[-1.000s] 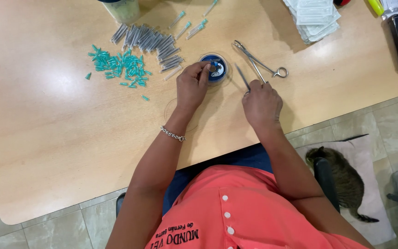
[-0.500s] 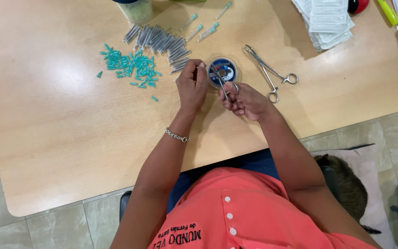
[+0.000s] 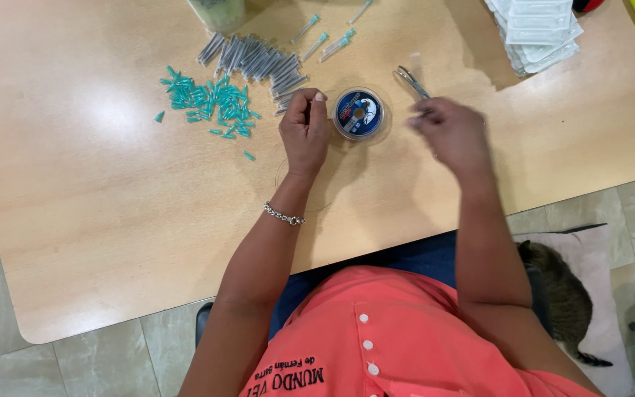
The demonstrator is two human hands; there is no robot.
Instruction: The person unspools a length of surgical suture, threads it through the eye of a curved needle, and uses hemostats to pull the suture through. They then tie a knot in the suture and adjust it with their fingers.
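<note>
- Left hand (image 3: 304, 129) curled on the worktop (image 3: 97, 184), fingers pinched together just left of the round blue spool (image 3: 359, 113); whatever is nipped between them too fine to tell
- Right hand (image 3: 451, 132) blurred, lifted to the right of the spool, fingers loosely bunched; cannot tell whether anything is held
- Metal forceps (image 3: 411, 81) lying just beyond the right hand — tips pointing up and left
- Heap of teal caps (image 3: 211, 103) and row of grey tubes (image 3: 255, 62) left of the spool; clear packets (image 3: 538, 33) stacked at the far right corner
- Cat (image 3: 564, 298) resting on a cushion on the floor, beside the person
</note>
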